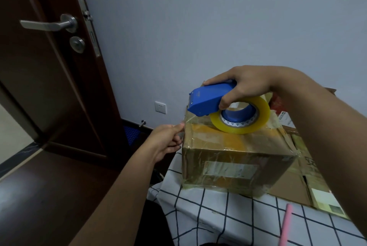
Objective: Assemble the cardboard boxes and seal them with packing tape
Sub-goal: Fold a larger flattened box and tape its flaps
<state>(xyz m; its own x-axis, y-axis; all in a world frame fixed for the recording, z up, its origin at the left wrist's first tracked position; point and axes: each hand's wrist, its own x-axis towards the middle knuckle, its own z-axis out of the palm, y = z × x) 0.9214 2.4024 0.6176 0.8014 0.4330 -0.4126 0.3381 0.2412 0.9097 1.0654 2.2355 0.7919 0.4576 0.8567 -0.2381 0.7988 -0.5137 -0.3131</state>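
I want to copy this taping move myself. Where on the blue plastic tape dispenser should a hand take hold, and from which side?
Grip the blue plastic tape dispenser from above by its long humped body, as the right hand does. The cutter end and the yellow tape roll beneath stay free, probably best for steering over the taped brown cardboard box.

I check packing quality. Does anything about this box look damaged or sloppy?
Yes. The cardboard box is wrapped in wrinkled layers of old tape, and its near face is creased around a taped-over label. It looks reused, not fresh.
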